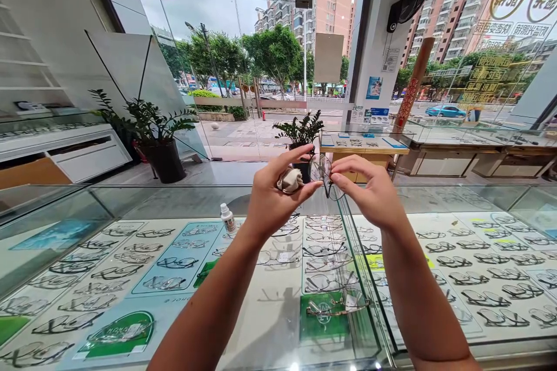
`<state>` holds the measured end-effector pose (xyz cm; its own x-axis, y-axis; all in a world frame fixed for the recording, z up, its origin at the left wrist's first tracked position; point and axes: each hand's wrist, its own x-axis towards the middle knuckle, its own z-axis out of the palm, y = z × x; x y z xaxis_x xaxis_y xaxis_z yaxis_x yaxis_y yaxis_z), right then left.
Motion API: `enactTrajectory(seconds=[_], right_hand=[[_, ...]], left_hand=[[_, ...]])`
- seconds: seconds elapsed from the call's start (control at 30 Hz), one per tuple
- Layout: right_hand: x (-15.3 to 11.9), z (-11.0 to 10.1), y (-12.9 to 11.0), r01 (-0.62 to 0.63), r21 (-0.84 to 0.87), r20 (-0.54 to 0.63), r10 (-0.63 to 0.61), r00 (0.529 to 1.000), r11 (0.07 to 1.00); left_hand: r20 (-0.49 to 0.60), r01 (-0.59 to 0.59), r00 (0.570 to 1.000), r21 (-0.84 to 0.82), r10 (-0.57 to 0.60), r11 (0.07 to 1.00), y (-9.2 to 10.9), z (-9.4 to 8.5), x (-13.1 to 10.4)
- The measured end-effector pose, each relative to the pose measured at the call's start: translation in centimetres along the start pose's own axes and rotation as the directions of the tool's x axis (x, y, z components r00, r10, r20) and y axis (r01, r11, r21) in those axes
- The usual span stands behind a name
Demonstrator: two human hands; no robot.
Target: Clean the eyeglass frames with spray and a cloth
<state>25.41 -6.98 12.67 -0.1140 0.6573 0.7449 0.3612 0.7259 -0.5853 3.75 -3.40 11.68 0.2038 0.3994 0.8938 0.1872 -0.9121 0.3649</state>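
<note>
Dark, thin-framed eyeglasses (329,190), at three o'clock from the left hand (275,192), whose grip encloses a pale cloth (290,181), and pinched by the right hand (369,190) above the glass table (261,333), should prove light, springy and fragile, best held by rim or bridge.

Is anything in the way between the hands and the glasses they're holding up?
Nothing I can see blocks the right hand: its fingertips pinch the glasses. In the left hand, a crumpled cloth sits between palm and glasses, but the thumb and a finger reach out past it.
</note>
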Motion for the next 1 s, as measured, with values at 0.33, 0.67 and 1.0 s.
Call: enactTrajectory(seconds=[0.33,0.67,1.0], right_hand=[[0.1,0.2,1.2,-0.31,0.403,0.222,0.237,0.946,0.861],[-0.6,1.3,1.5,-0.257,0.388,0.112,0.232,0.966,0.885],[-3.7,2.4,0.8,-0.273,0.347,0.149,0.234,0.961,0.897]], left_hand=[[0.113,0.192,0.978,-0.191,-0.173,0.963,0.9,-0.4,0.2],[-0.139,0.511,0.777,-0.432,-0.615,0.743,-0.6,-6.8,-4.3],[-0.034,0.881,0.45,-0.15,-0.893,0.449,-2.9,-15.0,-17.4]])
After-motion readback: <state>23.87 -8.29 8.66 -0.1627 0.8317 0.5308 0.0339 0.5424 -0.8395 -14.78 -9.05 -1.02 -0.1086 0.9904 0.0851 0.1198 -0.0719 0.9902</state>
